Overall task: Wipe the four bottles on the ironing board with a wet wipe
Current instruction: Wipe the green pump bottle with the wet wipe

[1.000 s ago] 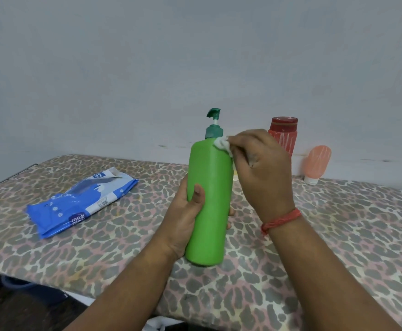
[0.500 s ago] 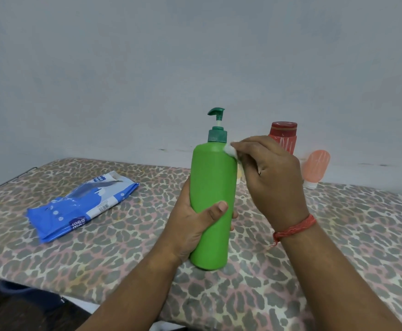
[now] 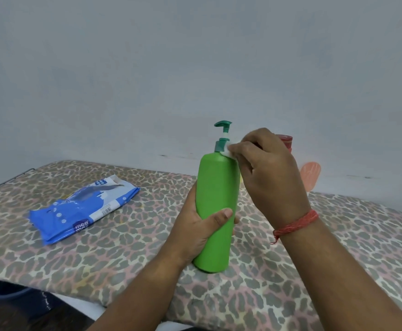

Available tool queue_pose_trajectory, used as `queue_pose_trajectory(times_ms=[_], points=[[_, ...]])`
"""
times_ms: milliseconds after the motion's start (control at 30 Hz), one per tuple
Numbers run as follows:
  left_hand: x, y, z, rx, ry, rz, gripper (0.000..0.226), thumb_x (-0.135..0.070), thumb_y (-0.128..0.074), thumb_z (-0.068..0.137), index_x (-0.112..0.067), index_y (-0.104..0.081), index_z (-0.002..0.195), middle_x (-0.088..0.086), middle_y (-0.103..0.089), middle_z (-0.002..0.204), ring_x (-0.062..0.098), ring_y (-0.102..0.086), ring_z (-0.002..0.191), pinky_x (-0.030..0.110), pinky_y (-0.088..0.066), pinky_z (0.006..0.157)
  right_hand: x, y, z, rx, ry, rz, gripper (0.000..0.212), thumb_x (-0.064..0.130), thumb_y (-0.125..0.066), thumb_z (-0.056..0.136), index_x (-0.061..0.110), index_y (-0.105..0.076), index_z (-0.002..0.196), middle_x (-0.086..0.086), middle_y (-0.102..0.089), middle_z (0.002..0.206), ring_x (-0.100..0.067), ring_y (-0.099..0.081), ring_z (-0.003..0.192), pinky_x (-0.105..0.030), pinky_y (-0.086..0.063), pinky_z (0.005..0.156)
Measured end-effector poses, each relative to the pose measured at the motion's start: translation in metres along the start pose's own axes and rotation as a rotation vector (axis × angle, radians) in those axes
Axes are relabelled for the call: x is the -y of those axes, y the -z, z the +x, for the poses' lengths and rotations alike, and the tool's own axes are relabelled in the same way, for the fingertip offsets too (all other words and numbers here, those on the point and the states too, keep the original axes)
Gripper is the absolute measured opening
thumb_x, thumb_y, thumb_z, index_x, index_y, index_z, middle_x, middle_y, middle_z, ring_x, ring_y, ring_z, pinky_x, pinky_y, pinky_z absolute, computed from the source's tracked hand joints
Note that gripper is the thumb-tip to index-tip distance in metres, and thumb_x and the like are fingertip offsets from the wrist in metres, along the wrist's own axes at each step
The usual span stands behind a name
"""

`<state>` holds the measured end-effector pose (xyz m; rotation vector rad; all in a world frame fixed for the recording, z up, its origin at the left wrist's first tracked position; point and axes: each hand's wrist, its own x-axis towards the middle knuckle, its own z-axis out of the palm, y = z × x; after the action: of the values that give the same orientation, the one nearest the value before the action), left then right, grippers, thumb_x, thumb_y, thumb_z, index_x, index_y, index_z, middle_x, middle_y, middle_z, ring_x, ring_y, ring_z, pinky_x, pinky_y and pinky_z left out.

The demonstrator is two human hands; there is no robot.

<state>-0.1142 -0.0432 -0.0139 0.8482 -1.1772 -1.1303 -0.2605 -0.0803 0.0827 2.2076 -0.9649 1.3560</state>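
Observation:
A tall green pump bottle [image 3: 215, 199] stands upright on the leopard-print ironing board [image 3: 99, 254]. My left hand [image 3: 195, 225] grips its lower body, thumb across the front. My right hand [image 3: 269, 173] pinches a small white wet wipe [image 3: 227, 152] and presses it against the bottle's shoulder, right beside the dark green pump collar. Behind my right hand, a red bottle [image 3: 287, 139] shows only its top, and a small peach bottle [image 3: 311, 174] stands by the wall. A fourth bottle is not visible.
A blue wet wipe pack [image 3: 80, 211] lies flat on the board to the left. The pale wall runs close behind the board's far edge. The board's near edge drops off to a dark floor [image 3: 16, 311] at lower left.
My right hand has moved the wipe up along the bottle's right shoulder to the pump collar. The left thumb has shifted across the bottle's front. The bottle stays upright.

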Motion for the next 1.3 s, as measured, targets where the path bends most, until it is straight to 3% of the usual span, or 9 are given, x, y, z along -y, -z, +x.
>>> queue_pose_trajectory(times_ms=[133, 267, 433, 633, 767, 933, 1100, 1233, 1300], points=[[-0.001, 0.001, -0.001, -0.009, -0.002, -0.014, 0.065, -0.019, -0.078, 0.076, -0.036, -0.048, 0.131, 0.010, -0.070, 0.113, 0.038, -0.073, 0.093, 0.052, -0.060, 0.075, 0.008, -0.003, 0.004, -0.009, 0.047, 0.023, 0.009, 0.000, -0.068, 0.087, 0.002, -0.072, 0.094, -0.010, -0.064, 0.093, -0.026, -0.058, 0.085, -0.036, -0.050, 0.071], [-0.002, 0.000, -0.002, -0.005, -0.022, 0.004, 0.062, -0.017, -0.077, 0.075, -0.036, -0.049, 0.128, 0.006, -0.073, 0.110, 0.034, -0.074, 0.091, 0.050, -0.060, 0.073, 0.023, -0.011, 0.015, 0.029, 0.137, -0.008, 0.019, -0.009, -0.070, 0.078, 0.002, -0.073, 0.093, -0.010, -0.065, 0.094, -0.028, -0.058, 0.088, -0.036, -0.050, 0.071], [-0.002, -0.001, 0.000, 0.000, -0.013, 0.031, 0.066, -0.021, -0.078, 0.077, -0.039, -0.047, 0.132, 0.004, -0.071, 0.114, 0.035, -0.074, 0.092, 0.051, -0.060, 0.075, 0.008, 0.000, 0.005, 0.070, 0.048, -0.027, 0.015, 0.002, -0.072, 0.084, 0.002, -0.074, 0.099, -0.011, -0.062, 0.092, -0.028, -0.057, 0.086, -0.036, -0.051, 0.070], [-0.001, 0.001, -0.004, -0.004, -0.006, 0.045, 0.065, -0.024, -0.079, 0.075, -0.042, -0.046, 0.129, 0.003, -0.072, 0.112, 0.032, -0.074, 0.093, 0.050, -0.060, 0.078, 0.003, 0.001, -0.003, 0.000, 0.021, -0.012, 0.010, 0.000, -0.069, 0.087, 0.001, -0.073, 0.096, -0.011, -0.064, 0.093, -0.026, -0.058, 0.086, -0.036, -0.050, 0.073], [-0.004, -0.001, -0.004, -0.010, -0.037, 0.054, 0.064, -0.022, -0.077, 0.073, -0.039, -0.047, 0.127, -0.007, -0.073, 0.108, 0.023, -0.075, 0.091, 0.037, -0.060, 0.072, 0.027, -0.005, 0.011, 0.043, 0.171, -0.003, 0.016, -0.009, -0.069, 0.080, -0.001, -0.072, 0.093, -0.012, -0.066, 0.097, -0.028, -0.059, 0.089, -0.035, -0.050, 0.074], [-0.005, -0.001, -0.004, -0.007, -0.048, 0.078, 0.062, -0.025, -0.076, 0.073, -0.042, -0.046, 0.125, -0.018, -0.072, 0.106, 0.013, -0.074, 0.090, 0.028, -0.059, 0.070, 0.028, -0.008, 0.033, 0.093, 0.077, -0.112, 0.023, -0.014, -0.069, 0.072, 0.005, -0.070, 0.084, -0.005, -0.064, 0.095, -0.024, -0.055, 0.091, -0.033, -0.049, 0.069], [-0.005, 0.001, -0.002, -0.014, -0.046, 0.051, 0.063, -0.023, -0.077, 0.076, -0.038, -0.048, 0.129, -0.002, -0.073, 0.110, 0.023, -0.074, 0.094, 0.039, -0.061, 0.075, 0.028, 0.001, 0.001, 0.195, 0.088, -0.115, 0.023, 0.000, -0.059, 0.081, 0.003, -0.072, 0.100, -0.008, -0.066, 0.099, -0.024, -0.057, 0.093, -0.031, -0.051, 0.078], [-0.003, 0.000, -0.005, -0.003, 0.003, 0.069, 0.064, -0.028, -0.081, 0.076, -0.048, -0.046, 0.125, -0.003, -0.072, 0.109, 0.029, -0.075, 0.092, 0.049, -0.061, 0.077, 0.001, 0.005, 0.007, 0.054, -0.097, 0.024, 0.010, 0.000, -0.067, 0.087, 0.006, -0.072, 0.094, -0.007, -0.070, 0.092, -0.023, -0.063, 0.085, -0.029, -0.050, 0.077], [-0.003, 0.002, -0.005, -0.014, 0.011, 0.060, 0.065, -0.034, -0.086, 0.074, -0.050, -0.047, 0.124, -0.002, -0.072, 0.110, 0.030, -0.074, 0.094, 0.053, -0.060, 0.079, 0.007, 0.004, 0.010, 0.036, -0.074, 0.116, 0.009, 0.002, -0.066, 0.089, 0.007, -0.071, 0.095, -0.005, -0.071, 0.095, -0.019, -0.064, 0.088, -0.030, -0.052, 0.081]])
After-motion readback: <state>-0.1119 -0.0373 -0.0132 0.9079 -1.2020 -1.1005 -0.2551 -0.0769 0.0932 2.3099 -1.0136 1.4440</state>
